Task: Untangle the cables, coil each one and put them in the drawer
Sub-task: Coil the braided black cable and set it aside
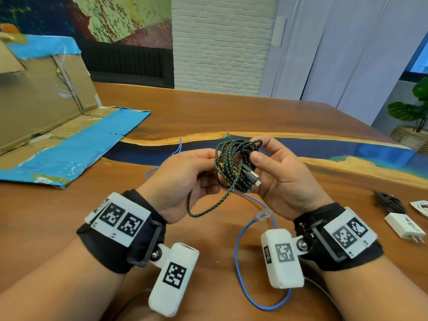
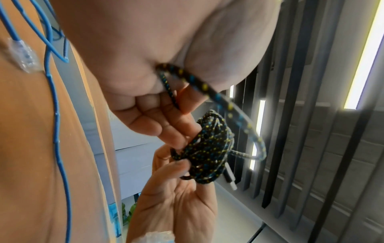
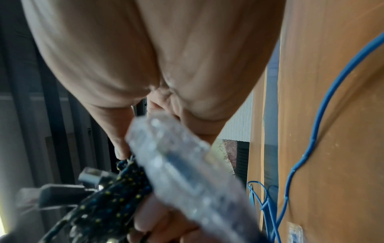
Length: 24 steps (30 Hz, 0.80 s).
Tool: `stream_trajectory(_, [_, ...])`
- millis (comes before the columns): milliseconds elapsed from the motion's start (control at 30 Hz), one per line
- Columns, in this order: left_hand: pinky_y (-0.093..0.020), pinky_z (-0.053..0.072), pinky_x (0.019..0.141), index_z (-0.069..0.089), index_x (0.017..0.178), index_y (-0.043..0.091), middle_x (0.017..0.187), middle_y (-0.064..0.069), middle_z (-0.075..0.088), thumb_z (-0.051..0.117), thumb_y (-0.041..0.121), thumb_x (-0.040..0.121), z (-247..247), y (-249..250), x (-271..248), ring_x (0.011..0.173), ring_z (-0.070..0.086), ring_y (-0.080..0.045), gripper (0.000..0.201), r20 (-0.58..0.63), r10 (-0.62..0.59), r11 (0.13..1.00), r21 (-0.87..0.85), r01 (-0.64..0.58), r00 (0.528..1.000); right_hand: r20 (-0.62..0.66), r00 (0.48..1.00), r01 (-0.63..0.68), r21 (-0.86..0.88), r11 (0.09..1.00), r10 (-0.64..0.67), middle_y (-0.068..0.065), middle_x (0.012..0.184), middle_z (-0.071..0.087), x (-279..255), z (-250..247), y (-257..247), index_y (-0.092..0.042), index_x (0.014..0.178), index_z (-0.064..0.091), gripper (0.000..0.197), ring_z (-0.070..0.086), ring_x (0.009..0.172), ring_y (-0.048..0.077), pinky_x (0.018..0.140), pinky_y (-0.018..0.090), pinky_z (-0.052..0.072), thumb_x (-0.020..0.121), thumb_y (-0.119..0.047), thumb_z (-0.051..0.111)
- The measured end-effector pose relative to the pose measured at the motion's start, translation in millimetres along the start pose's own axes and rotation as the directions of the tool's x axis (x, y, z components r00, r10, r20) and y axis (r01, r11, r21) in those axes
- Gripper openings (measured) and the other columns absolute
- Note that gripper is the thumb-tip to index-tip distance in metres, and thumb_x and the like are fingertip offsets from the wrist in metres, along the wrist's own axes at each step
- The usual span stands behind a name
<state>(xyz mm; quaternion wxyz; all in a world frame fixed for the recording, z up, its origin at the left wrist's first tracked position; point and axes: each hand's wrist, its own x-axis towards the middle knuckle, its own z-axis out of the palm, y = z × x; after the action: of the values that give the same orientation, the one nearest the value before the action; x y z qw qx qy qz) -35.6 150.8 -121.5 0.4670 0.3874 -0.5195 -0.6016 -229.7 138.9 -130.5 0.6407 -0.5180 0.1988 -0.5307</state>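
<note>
Head view, braided cable (image 1: 234,165) coil between both hands, right grip (image 1: 281,174) pinching coil, left grip (image 1: 183,179) holding its tail

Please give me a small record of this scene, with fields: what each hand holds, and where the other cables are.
left hand: grips the loose tail of the braided cable
right hand: holds the coiled bundle of the braided cable
blue cable: lies on the table, beneath the hands
white charger: on the table, far right
drawer: not in view

clear plug (image 3: 187,177): blurred, hides the right hand's fingers (image 3: 122,144)
blue cable (image 1: 240,269): passes from sight beneath both hands' fingers
braided cable (image 3: 116,197): cut off below
</note>
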Motion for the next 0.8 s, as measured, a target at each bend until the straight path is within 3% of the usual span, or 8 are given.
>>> stream_trajectory(67, [-0.032, 0.045, 0.071, 0.056, 0.130, -0.010, 0.108, -0.028, 0.058, 0.043, 0.007, 0.103, 0.0, 2.2, -0.6, 0.076, 0.057, -0.024, 0.034, -0.015, 0.019, 0.999, -0.034, -0.020, 1.000, -0.024, 1.000, 0.009, -0.027, 1.000, -0.010, 0.013, 0.106, 0.072, 1.7, -0.4, -0.4, -0.019, 0.098, 0.066, 0.027, 0.072, 0.086, 0.025, 0.061, 0.041, 0.061, 0.075, -0.017, 0.080])
stream_trajectory(167, [-0.045, 0.041, 0.087, 0.054, 0.129, -0.012, 0.114, -0.035, 0.058, 0.047, 0.007, 0.102, 3.2, 1.7, -2.8, 0.095, 0.053, -0.035, 0.034, 0.001, 0.029, 0.999, -0.027, -0.029, 1.000, -0.051, 0.999, -0.013, -0.071, 0.997, 0.009, 0.009, 0.095, 0.074, 1.8, -1.0, -0.3, -0.017, 0.096, 0.063, 0.027, 0.072, 0.077, 0.022, 0.060, 0.038, 0.060, 0.073, -0.016, 0.076])
stream_trajectory(233, [-0.045, 0.043, 0.084, 0.057, 0.120, -0.011, 0.107, -0.027, 0.060, 0.049, 0.004, 0.100, 5.6, 0.8, -4.4, 0.093, 0.054, -0.032, 0.026, -0.006, 0.033, 0.999, 0.009, -0.033, 0.999, -0.055, 0.998, -0.023, -0.100, 0.995, 0.018, 0.010, 0.092, 0.074, 1.5, -1.1, 0.6, -0.018, 0.094, 0.065, 0.025, 0.072, 0.075, 0.022, 0.060, 0.038, 0.060, 0.072, -0.016, 0.076])
stream_trajectory(300, [-0.038, 0.045, 0.076, 0.063, 0.108, 0.000, 0.098, -0.018, 0.063, 0.050, -0.001, 0.099, 6.1, 0.6, -4.2, 0.083, 0.057, -0.025, 0.016, -0.029, 0.066, 0.993, 0.096, -0.063, 0.997, -0.083, 0.997, -0.021, -0.124, 0.992, 0.011, 0.012, 0.094, 0.074, 2.0, -1.7, 1.3, -0.018, 0.093, 0.065, 0.024, 0.072, 0.076, 0.024, 0.063, 0.041, 0.060, 0.072, -0.017, 0.077])
stream_trajectory(367, [-0.036, 0.046, 0.075, 0.064, 0.101, 0.008, 0.091, -0.009, 0.065, 0.051, -0.005, 0.097, 6.8, 1.3, -3.4, 0.078, 0.058, -0.020, 0.019, -0.081, 0.110, 0.983, 0.158, -0.096, 0.991, -0.119, 0.993, -0.011, -0.155, 0.988, -0.008, 0.013, 0.099, 0.073, 3.2, -2.4, 1.8, -0.016, 0.095, 0.061, 0.027, 0.071, 0.081, 0.026, 0.067, 0.044, 0.058, 0.073, -0.018, 0.077])
stream_trajectory(533, [-0.043, 0.047, 0.086, 0.062, 0.102, 0.017, 0.098, -0.004, 0.062, 0.047, -0.001, 0.097, 6.5, 6.7, -3.2, 0.093, 0.061, -0.023, 0.024, -0.195, 0.142, 0.988, 0.088, -0.127, 0.971, -0.187, 0.982, -0.002, -0.190, 0.982, -0.034, 0.013, 0.097, 0.071, 5.0, -1.4, 2.9, -0.016, 0.092, 0.058, 0.018, 0.071, 0.076, 0.025, 0.056, 0.037, 0.057, 0.081, -0.011, 0.070])
stream_trajectory(700, [-0.041, 0.049, 0.096, 0.069, 0.091, 0.029, 0.106, 0.006, 0.069, 0.068, 0.024, 0.081, 3.6, 11.9, -8.5, 0.102, 0.066, -0.013, 0.011, -0.052, 0.324, 0.916, 0.268, -0.300, 0.945, -0.186, 0.982, 0.000, -0.187, 0.982, -0.035, 0.009, 0.090, 0.070, 2.6, 3.0, 1.7, -0.012, 0.092, 0.054, 0.018, 0.073, 0.075, 0.024, 0.053, 0.037, 0.058, 0.084, -0.006, 0.068])
stream_trajectory(800, [-0.044, 0.048, 0.105, 0.077, 0.084, 0.032, 0.108, 0.018, 0.065, 0.073, 0.024, 0.075, 4.5, 11.1, -11.1, 0.115, 0.063, -0.011, 0.013, 0.064, 0.319, 0.864, 0.391, -0.318, 0.946, -0.182, 0.983, -0.020, -0.193, 0.981, -0.015, 0.010, 0.087, 0.068, 1.6, 6.1, 3.0, -0.010, 0.091, 0.052, 0.016, 0.073, 0.075, 0.026, 0.053, 0.037, 0.060, 0.092, 0.001, 0.064])
